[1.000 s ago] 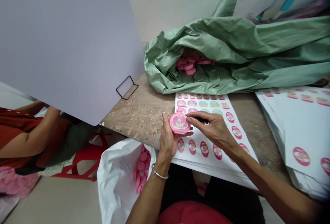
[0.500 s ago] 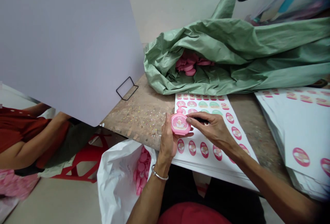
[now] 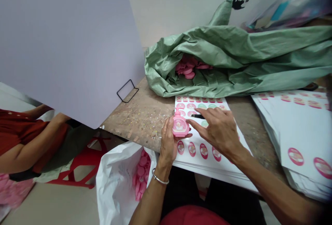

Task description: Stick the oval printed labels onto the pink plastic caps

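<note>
Soft, fairly dim light covers the table (image 3: pixel 140 118). Along its far edge, the green bag (image 3: pixel 223 47) has a dull sheen on its folds and dark shadow inside. Beyond that edge, toward the right, the clear bag (image 3: pixel 298 9) looks smeared; the view's lower right corner falls nearly black.
</note>
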`<state>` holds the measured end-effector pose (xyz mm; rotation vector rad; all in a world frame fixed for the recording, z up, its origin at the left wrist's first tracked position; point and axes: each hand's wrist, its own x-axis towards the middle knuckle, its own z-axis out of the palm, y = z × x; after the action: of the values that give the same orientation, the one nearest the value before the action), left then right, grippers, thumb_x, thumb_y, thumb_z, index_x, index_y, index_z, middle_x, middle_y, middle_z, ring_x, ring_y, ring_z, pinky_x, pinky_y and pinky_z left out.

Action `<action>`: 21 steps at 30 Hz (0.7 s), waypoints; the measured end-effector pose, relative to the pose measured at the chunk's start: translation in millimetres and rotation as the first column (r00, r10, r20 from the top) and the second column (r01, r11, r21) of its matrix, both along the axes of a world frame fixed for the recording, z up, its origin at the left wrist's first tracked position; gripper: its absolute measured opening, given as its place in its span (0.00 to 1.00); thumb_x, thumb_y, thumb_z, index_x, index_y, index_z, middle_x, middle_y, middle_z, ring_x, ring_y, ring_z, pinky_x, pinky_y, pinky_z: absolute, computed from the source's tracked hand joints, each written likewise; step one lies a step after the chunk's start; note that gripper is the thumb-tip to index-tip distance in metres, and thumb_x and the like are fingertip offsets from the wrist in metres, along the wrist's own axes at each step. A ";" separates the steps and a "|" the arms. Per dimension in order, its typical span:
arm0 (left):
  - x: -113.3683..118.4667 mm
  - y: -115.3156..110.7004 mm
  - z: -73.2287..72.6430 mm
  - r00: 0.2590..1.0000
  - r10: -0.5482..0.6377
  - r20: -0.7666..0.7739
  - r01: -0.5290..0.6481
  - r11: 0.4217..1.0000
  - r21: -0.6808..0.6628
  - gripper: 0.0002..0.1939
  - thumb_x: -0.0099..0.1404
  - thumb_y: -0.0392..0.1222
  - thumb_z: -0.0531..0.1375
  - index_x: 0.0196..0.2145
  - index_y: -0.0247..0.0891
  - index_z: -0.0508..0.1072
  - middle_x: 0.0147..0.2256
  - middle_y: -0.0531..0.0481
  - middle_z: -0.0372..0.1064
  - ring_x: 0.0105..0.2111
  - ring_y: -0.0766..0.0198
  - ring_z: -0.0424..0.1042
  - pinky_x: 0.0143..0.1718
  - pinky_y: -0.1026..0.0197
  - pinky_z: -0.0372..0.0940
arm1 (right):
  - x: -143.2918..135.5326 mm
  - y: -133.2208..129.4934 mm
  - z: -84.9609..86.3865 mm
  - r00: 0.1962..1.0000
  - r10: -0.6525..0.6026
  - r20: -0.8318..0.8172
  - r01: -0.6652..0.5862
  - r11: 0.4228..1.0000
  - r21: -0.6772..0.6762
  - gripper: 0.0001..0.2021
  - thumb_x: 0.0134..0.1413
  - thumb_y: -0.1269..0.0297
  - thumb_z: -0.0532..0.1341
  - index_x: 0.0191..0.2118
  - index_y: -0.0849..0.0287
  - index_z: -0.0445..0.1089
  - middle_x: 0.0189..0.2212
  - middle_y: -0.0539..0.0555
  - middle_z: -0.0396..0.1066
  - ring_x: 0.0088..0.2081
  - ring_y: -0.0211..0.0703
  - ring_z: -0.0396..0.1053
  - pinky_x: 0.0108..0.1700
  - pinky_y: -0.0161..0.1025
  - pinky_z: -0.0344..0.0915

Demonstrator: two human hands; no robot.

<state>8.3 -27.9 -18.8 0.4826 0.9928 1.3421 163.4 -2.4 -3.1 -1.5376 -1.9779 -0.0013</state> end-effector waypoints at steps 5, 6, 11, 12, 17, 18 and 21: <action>4.8 -13.3 11.9 0.986 -0.095 0.138 0.101 0.994 -0.036 0.26 0.67 0.58 0.52 0.48 0.31 0.72 0.38 0.39 0.75 0.33 0.55 0.77 0.33 0.53 0.74 | 7.5 -16.9 5.0 0.945 0.003 -0.327 -0.030 0.997 -0.076 0.34 0.49 0.43 0.63 0.57 0.59 0.65 0.50 0.64 0.70 0.48 0.55 0.69 0.47 0.50 0.65; 6.1 -17.2 15.1 0.979 -0.115 0.168 0.122 0.992 -0.033 0.27 0.68 0.58 0.50 0.48 0.31 0.72 0.39 0.38 0.76 0.34 0.56 0.77 0.33 0.54 0.74 | 6.5 -23.1 5.9 0.912 0.020 -0.410 -0.075 0.990 -0.119 0.36 0.48 0.43 0.64 0.59 0.58 0.62 0.53 0.64 0.68 0.49 0.54 0.69 0.47 0.48 0.66; 8.1 -40.4 28.1 0.966 -0.175 0.188 0.168 0.984 0.055 0.29 0.69 0.59 0.48 0.48 0.30 0.72 0.42 0.35 0.76 0.35 0.55 0.77 0.32 0.54 0.74 | -0.9 -58.7 13.0 0.834 0.012 -0.552 -0.092 0.989 -0.118 0.22 0.58 0.50 0.58 0.54 0.57 0.63 0.48 0.60 0.71 0.44 0.47 0.71 0.43 0.43 0.67; 7.8 -45.1 29.9 0.967 -0.182 0.180 0.172 0.983 0.071 0.29 0.68 0.60 0.49 0.48 0.30 0.72 0.41 0.35 0.76 0.34 0.55 0.77 0.32 0.54 0.74 | -1.4 -65.1 15.7 0.834 0.019 -0.551 -0.075 0.994 -0.080 0.18 0.61 0.52 0.55 0.50 0.57 0.64 0.45 0.59 0.72 0.43 0.46 0.72 0.42 0.42 0.67; 10.5 -65.8 38.2 0.978 -0.151 0.141 0.138 0.986 0.095 0.29 0.67 0.60 0.51 0.50 0.31 0.70 0.38 0.37 0.76 0.35 0.54 0.77 0.32 0.54 0.74 | 0.6 -91.0 34.4 0.956 0.090 -0.280 -0.048 0.987 0.151 0.07 0.62 0.62 0.55 0.40 0.57 0.68 0.35 0.56 0.74 0.36 0.45 0.70 0.41 0.43 0.61; 12.2 -69.3 40.0 0.981 -0.143 0.133 0.131 0.987 0.096 0.29 0.67 0.60 0.52 0.51 0.32 0.69 0.38 0.37 0.76 0.35 0.53 0.77 0.32 0.53 0.74 | 1.7 -95.1 37.7 0.976 0.095 -0.196 -0.054 0.977 0.207 0.06 0.61 0.63 0.56 0.40 0.57 0.68 0.34 0.55 0.75 0.35 0.45 0.69 0.41 0.44 0.59; 18.2 -78.3 44.9 0.985 -0.136 0.108 0.126 0.987 0.096 0.30 0.65 0.61 0.53 0.52 0.33 0.69 0.39 0.38 0.75 0.37 0.53 0.77 0.33 0.53 0.74 | 5.9 -104.6 43.7 0.995 0.095 -0.039 -0.078 0.946 0.315 0.04 0.59 0.66 0.58 0.38 0.58 0.69 0.32 0.54 0.75 0.34 0.45 0.69 0.40 0.44 0.56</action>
<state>26.5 -106.2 26.1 0.5236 0.7966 1.2843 169.3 -106.9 40.6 -1.2334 -1.8952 -0.2254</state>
